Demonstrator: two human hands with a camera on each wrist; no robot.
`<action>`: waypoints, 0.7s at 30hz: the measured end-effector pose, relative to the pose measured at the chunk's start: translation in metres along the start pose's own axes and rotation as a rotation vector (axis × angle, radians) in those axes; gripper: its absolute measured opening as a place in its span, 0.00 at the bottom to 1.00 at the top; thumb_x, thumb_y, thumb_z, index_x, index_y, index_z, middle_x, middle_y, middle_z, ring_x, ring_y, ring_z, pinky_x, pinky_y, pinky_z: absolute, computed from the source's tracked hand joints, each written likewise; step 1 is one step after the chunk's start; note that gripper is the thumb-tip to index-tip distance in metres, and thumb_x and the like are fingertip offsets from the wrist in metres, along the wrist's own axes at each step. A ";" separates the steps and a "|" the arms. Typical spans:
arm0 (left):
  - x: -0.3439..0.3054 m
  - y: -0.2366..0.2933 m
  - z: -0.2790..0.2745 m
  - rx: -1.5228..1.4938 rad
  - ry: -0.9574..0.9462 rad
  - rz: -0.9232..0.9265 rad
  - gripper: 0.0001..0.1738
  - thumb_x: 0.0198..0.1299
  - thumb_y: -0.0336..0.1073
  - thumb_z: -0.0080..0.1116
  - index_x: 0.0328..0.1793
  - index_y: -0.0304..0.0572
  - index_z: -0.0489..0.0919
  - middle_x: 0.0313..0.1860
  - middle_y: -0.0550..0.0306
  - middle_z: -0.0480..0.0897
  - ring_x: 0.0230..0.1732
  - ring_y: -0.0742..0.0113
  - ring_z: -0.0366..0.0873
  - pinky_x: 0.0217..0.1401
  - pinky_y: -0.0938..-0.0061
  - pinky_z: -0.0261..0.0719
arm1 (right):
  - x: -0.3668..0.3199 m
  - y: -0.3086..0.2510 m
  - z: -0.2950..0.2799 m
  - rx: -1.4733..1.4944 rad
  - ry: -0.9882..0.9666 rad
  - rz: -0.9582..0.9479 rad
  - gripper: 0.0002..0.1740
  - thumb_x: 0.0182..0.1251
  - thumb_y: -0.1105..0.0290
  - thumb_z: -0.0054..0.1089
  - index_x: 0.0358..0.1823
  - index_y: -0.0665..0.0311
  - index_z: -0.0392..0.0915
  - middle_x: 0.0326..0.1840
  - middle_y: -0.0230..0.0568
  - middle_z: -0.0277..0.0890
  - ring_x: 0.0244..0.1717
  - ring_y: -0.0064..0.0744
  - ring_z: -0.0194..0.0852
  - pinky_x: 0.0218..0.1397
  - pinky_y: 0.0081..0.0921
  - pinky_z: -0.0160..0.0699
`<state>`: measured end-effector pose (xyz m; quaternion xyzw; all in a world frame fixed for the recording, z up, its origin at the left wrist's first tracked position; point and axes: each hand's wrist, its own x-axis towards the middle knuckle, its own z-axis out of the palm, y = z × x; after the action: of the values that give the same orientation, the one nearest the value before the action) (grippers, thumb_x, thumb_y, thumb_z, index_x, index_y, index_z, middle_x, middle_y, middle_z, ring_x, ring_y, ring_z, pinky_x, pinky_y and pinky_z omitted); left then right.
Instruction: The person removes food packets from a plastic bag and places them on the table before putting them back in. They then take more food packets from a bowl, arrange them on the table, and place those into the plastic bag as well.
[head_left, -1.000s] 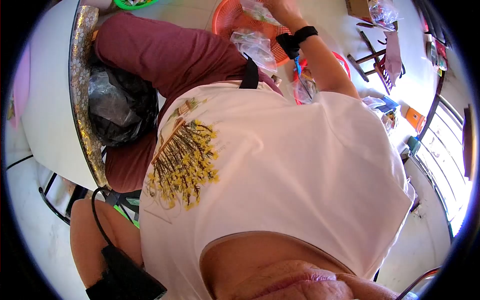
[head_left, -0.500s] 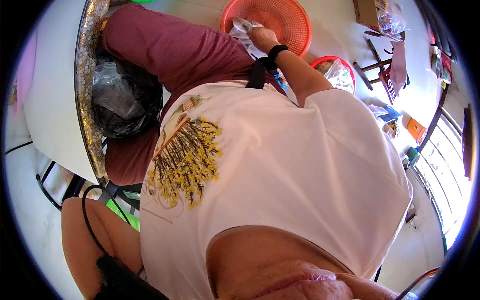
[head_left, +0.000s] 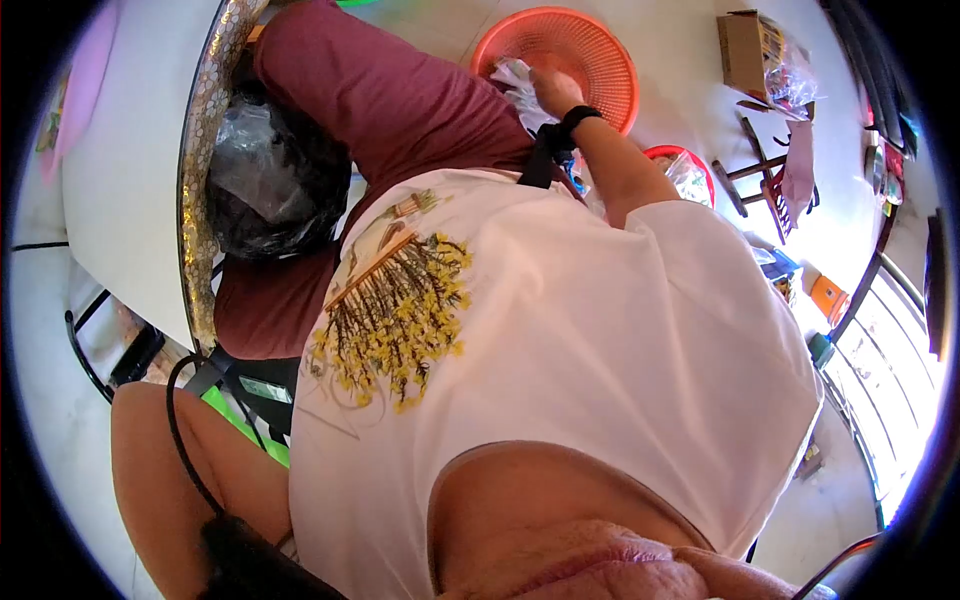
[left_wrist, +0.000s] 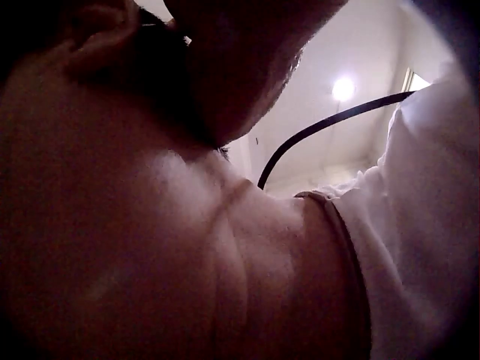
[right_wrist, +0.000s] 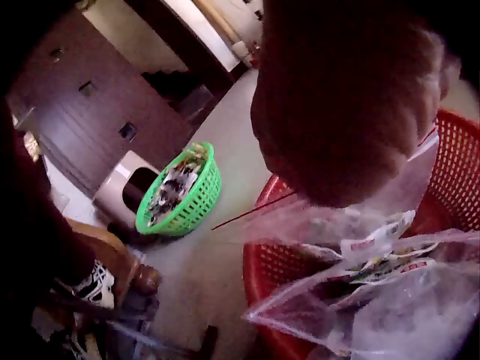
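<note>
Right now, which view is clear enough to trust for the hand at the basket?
Head view: heavy fisheye bending, dark corners, yet the right hand at the red basket is readable. Right wrist view: hand dark and blurred, clear bag sharper. Left wrist view: dim skin close up, glare from a ceiling light.

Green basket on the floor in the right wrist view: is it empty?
No, the green basket holds a heap of small dark and light things up to its rim.
</note>
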<state>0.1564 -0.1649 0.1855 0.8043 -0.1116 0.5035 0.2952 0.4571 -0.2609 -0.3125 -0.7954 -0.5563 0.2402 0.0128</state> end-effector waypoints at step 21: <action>-0.003 0.013 -0.009 0.057 0.051 0.035 0.11 0.59 0.36 0.52 0.36 0.34 0.71 0.33 0.52 0.75 0.42 0.62 0.73 0.51 0.67 0.67 | -0.008 -0.023 0.029 -0.058 -0.172 -0.149 0.12 0.59 0.68 0.48 0.38 0.57 0.82 0.38 0.48 0.79 0.44 0.50 0.78 0.47 0.43 0.75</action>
<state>0.1421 -0.1705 0.1909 0.7970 -0.1038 0.5321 0.2661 0.4235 -0.2667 -0.3281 -0.7284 -0.6196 0.2896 -0.0404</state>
